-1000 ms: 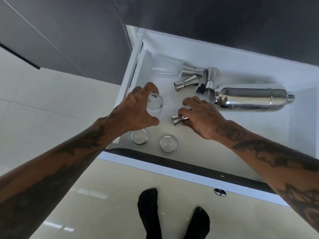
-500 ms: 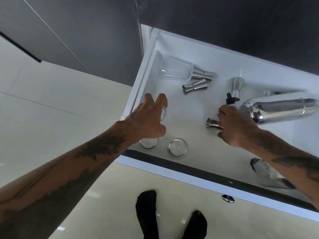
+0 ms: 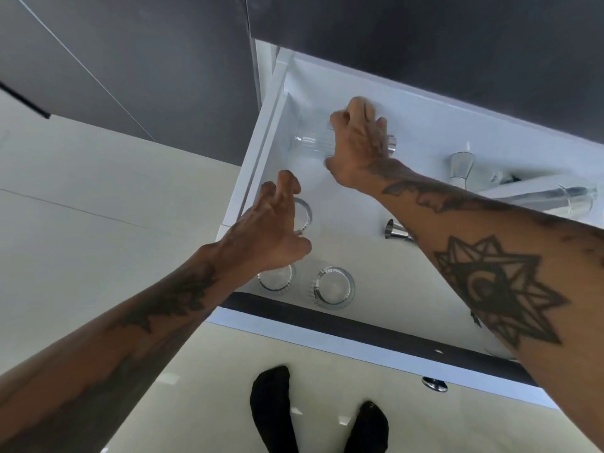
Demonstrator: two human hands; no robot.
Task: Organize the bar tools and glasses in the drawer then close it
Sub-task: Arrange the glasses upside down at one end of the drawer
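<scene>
The white drawer [image 3: 359,351] stands pulled out. My right hand [image 3: 359,138] is at its back left, fingers curled around the base end of a ribbed glass [image 3: 310,145] lying on its side; a bit of steel shows past my knuckles. My left hand [image 3: 271,223] hovers with fingers apart just over an upright glass [image 3: 304,215] by the left wall. Two more upright glasses [image 3: 277,277] [image 3: 333,287] stand at the front left. A steel jigger [image 3: 395,230] lies mid-drawer, partly behind my right forearm. Another jigger [image 3: 461,165] and the steel shaker [image 3: 555,197] lie at the right.
A dark cabinet front [image 3: 425,44] overhangs the back of the drawer. A round metal knob [image 3: 434,384] sits on the drawer's front panel. My feet in black socks [image 3: 271,407] stand on the cream tiled floor just below the drawer front.
My right hand left the jigger mid-drawer and reached to the back left onto the lying glass. My left hand opened and lifted off the upright glass.
</scene>
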